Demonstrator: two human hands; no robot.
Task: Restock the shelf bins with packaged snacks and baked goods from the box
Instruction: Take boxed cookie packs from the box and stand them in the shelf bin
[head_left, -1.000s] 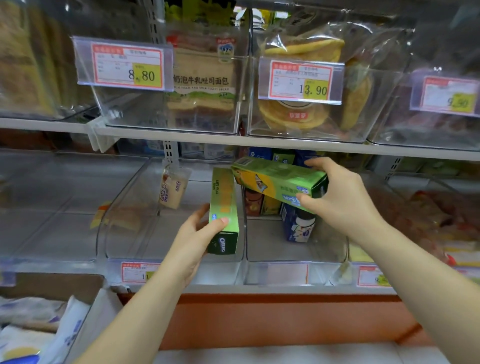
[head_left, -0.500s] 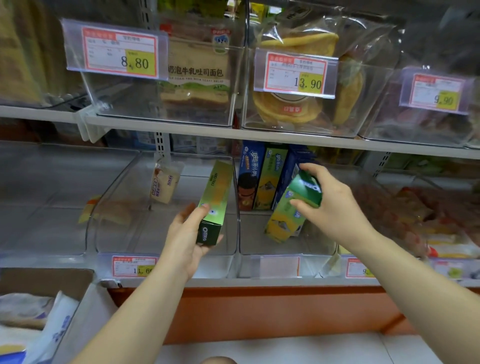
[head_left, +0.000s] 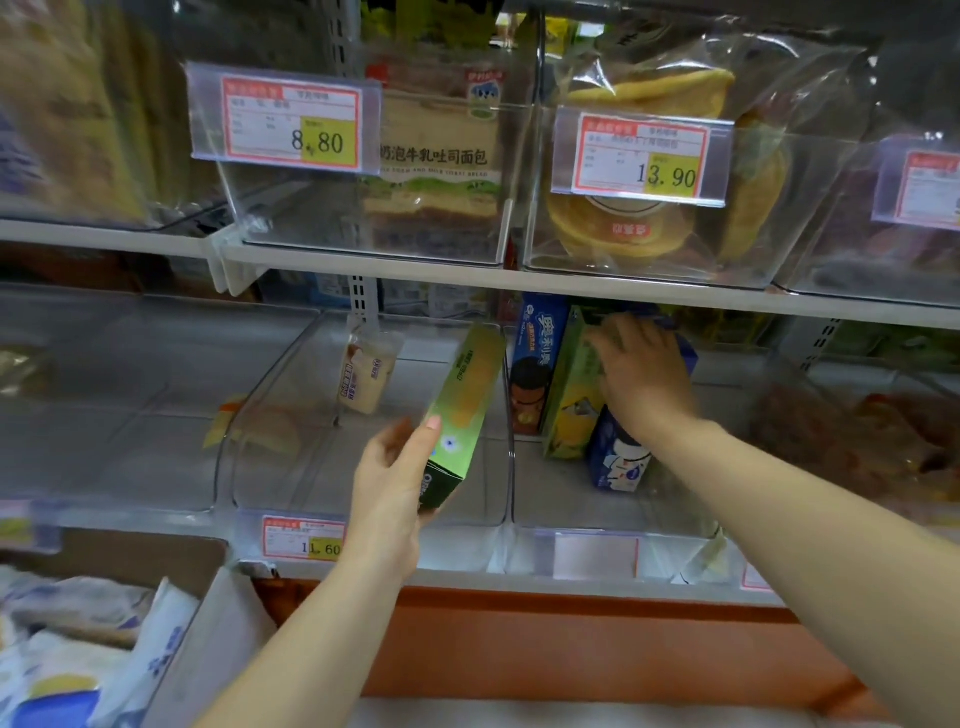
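Note:
My left hand (head_left: 384, 483) grips the lower end of a green Oreo box (head_left: 462, 410), which tilts up to the right over the wall between two clear bins. My right hand (head_left: 644, 379) reaches into the right clear bin (head_left: 571, 530) and holds the top of a second green box (head_left: 571, 410). That box stands upright between a blue cookie box (head_left: 535, 364) and another blue box (head_left: 618, 457) in front. My right fingers are blurred and their tips are partly hidden under the shelf above.
The left bin (head_left: 363, 514) holds one small bread packet (head_left: 366, 374). A cardboard box (head_left: 119, 551) with white and blue packs sits at lower left. Above, bins hold packaged toast (head_left: 436, 171) and round cakes (head_left: 649, 218). A bin of reddish packs (head_left: 857, 431) is on the right.
My right hand has turned the second green box upright and pushed it back into the row of boxes in the bin. My left hand has tilted its box and lifted it slightly.

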